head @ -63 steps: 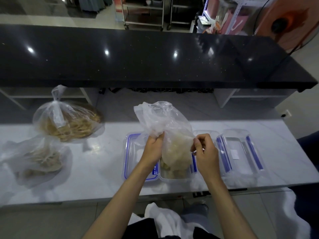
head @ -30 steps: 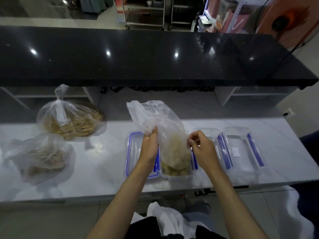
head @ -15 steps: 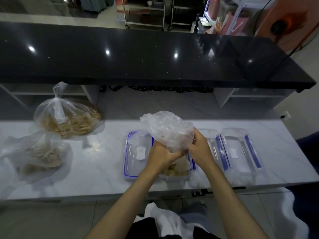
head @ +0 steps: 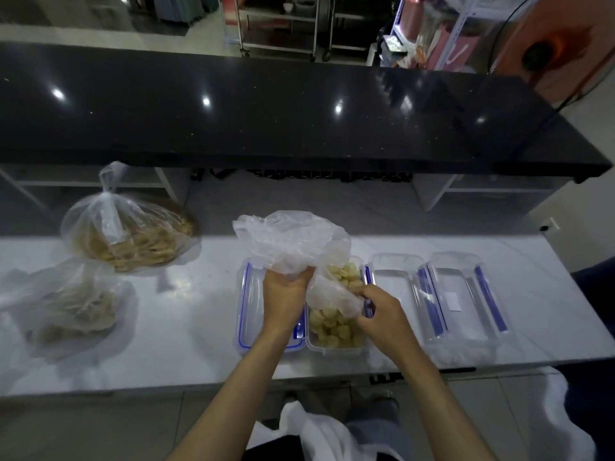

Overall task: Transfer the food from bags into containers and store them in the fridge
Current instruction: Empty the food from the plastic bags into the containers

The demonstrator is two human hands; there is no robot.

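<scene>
From the head view, the left hand (head: 287,296) grips the bunched clear plastic bag (head: 293,247) while the right hand (head: 379,311) pinches its lower end over the middle container (head: 336,349), where pale food pieces (head: 329,326) lie; the emptying step looks nearly done. Next, judging by this, the bag must come away; two tied bags (head: 129,234) wait at left, an empty container (head: 394,294) at right.

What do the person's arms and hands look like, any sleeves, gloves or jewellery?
Both forearms are bare up to the frame's lower edge, with no sleeves in view. The left hand and right hand wear no gloves; no rings, watch or bracelet show.
</scene>
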